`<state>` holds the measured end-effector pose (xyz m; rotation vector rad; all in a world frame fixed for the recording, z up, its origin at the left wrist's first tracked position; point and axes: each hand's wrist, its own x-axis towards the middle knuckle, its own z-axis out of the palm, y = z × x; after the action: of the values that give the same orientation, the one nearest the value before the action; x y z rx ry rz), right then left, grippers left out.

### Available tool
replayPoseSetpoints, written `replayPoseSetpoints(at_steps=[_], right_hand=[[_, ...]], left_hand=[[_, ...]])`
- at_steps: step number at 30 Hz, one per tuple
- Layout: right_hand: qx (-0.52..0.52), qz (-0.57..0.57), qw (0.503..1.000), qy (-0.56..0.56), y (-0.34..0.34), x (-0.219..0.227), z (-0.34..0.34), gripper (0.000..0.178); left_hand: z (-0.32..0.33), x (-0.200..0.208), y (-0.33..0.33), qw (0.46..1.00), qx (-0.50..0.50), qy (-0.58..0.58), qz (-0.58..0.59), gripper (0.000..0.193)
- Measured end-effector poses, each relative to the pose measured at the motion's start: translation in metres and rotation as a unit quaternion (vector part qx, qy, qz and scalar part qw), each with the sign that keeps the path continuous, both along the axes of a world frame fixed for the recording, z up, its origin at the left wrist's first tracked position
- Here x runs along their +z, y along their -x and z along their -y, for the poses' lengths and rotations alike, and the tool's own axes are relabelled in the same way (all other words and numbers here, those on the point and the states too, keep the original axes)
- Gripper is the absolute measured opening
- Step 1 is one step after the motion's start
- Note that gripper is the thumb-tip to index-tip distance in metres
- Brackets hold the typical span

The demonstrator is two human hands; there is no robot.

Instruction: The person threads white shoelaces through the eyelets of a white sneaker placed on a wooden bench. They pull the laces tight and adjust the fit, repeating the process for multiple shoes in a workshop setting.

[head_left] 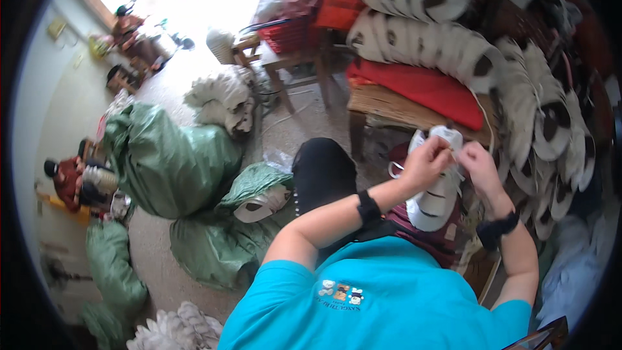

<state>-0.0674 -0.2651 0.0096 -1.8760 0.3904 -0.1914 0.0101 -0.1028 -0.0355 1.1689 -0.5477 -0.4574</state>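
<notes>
A: What is at the centre of the work?
B: A white shoe upper point(440, 189), lying lengthwise above the lap, its far end toward twelve o'clock. The dark red cloth point(447, 243) beneath probably serves as padding.

A: And the hands?
B: Both are narrowed. The left hand point(426, 163) overlaps the upper from nine o'clock, thumb and fingertips drawn together, perhaps keeping it steady. The right hand point(479, 165) is bunched just beside it, at about one o'clock. Whether either pinches a thread or lace, I cannot tell; it is too small and blurred.

A: Why is the wooden bench point(389, 105) so near?
B: It stands at twelve o'clock, likely for easy reach. A red cloth point(421, 87) covers it, perhaps to keep the stacked row of uppers point(421, 48) clean. Nested that way, they take little room.

A: Farther out?
B: More uppers hang in bunches point(551, 129) at two o'clock. At nine, a green sack point(175, 162) bulges, presumably storage. Toward half past ten, a red basket point(285, 35) sits raised on a stool point(295, 65), seemingly to keep it off the floor.
</notes>
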Motion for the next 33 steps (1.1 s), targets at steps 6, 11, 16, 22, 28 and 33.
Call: replayPoseSetpoints(at_steps=[6,11,16,22,28,33], right_hand=[[0.045,0.189,0.962,0.193,-0.020,0.061,-0.033,0.011],[0.161,0.205,0.953,-0.154,-0.026,0.105,-0.027,0.026],[0.297,0.200,0.900,-0.248,-0.021,0.151,-0.062,0.033],[0.229,0.229,0.916,-0.239,-0.026,0.179,-0.060,0.029],[0.344,0.271,0.848,-0.299,-0.033,0.224,-0.043,0.024],[0.349,0.281,0.842,-0.301,-0.042,0.218,-0.067,0.029]], left_hand=[[-0.023,0.055,0.000,0.993,-0.102,-0.011,0.065,0.003],[-0.051,0.158,-0.007,0.981,-0.141,0.117,0.059,0.011],[-0.083,0.256,-0.060,0.910,-0.258,0.313,0.091,0.023],[-0.062,0.189,-0.054,0.981,0.079,0.107,0.141,0.022],[-0.080,0.018,-0.011,0.895,-0.032,-0.234,0.378,0.016],[-0.082,0.007,-0.020,0.839,0.039,-0.174,0.515,0.016]])
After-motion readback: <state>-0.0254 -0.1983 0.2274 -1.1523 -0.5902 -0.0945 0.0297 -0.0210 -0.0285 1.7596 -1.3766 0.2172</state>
